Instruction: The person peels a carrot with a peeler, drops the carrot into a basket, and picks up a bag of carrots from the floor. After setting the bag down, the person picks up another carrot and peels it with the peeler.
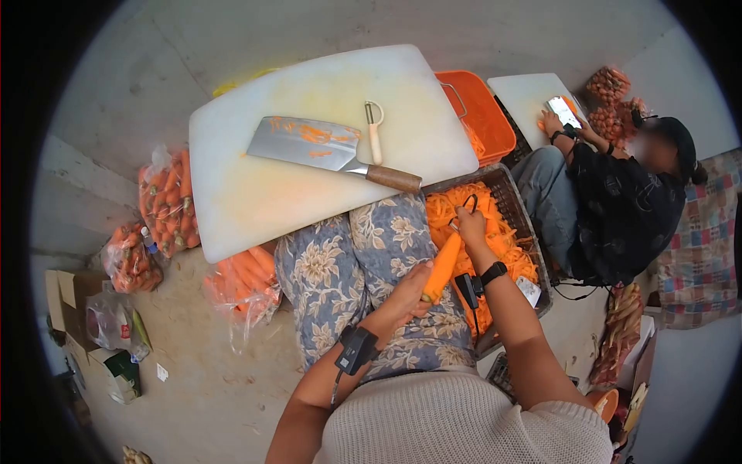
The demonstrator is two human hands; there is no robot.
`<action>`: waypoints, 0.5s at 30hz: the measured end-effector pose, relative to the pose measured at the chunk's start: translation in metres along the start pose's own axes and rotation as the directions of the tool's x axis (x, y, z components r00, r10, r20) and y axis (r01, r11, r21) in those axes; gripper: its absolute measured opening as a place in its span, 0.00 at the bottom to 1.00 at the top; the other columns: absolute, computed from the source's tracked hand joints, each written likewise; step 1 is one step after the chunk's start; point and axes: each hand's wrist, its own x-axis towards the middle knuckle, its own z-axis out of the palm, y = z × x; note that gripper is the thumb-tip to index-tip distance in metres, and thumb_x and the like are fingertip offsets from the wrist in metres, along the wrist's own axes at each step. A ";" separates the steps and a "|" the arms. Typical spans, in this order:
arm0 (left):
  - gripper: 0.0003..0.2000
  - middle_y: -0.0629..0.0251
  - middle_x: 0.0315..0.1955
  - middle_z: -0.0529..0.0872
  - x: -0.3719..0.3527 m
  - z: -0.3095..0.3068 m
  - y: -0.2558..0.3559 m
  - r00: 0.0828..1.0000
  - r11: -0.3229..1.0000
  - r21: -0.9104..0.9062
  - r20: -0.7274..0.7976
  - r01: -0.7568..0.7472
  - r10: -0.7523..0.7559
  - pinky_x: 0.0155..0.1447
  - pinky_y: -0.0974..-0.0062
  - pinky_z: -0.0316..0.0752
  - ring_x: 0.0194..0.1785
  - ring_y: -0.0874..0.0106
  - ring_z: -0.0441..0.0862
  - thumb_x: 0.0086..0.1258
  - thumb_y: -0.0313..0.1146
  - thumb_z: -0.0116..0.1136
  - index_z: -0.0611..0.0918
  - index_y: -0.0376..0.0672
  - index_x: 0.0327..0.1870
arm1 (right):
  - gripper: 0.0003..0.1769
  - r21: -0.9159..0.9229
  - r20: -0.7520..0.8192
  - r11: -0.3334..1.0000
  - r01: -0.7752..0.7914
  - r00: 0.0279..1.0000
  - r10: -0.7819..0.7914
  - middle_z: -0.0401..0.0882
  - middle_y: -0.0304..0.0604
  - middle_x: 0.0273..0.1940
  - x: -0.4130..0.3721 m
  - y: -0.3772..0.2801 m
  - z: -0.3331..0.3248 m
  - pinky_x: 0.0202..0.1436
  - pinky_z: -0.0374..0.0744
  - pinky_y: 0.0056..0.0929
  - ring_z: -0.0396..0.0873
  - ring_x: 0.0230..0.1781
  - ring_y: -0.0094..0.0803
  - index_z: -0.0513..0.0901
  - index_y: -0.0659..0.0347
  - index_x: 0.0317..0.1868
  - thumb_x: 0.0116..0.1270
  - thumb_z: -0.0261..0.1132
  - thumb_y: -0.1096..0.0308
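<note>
My left hand [411, 291] is wrapped around the thick end of a carrot [443, 269] held over my lap, its narrow end pointing up and to the right. By that narrow end, my right hand [472, 226] is closed on a peeler [471, 203]; its dark looped head shows above the fingers, the handle mostly hidden. Below and around the right hand, a dark plastic crate [506, 182] holds a heap of orange carrot peelings [502, 232]. On the white cutting board [232, 185] ahead lie a cleaver [309, 145] with orange scraps on its blade and a white-handled peeler [375, 133].
Bags of carrots [170, 197] stand left of the board, and another open bag [246, 282] sits beside my knees. An orange bin [483, 116] is behind the crate. To the right, a co-worker [626, 201] works at a second cutting board [514, 93]. Cardboard boxes [69, 298] stand far left.
</note>
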 end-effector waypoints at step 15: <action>0.22 0.63 0.22 0.76 -0.001 -0.007 -0.003 0.994 0.992 -0.127 0.107 -0.011 0.025 0.17 0.83 0.57 0.14 0.80 0.64 0.74 0.54 0.31 0.71 0.43 0.43 | 0.11 0.226 -0.246 0.961 -0.163 0.944 0.218 0.63 0.37 0.18 -0.006 0.012 -0.031 0.18 0.63 0.35 0.59 0.13 0.26 0.69 0.62 0.26 0.60 0.60 0.66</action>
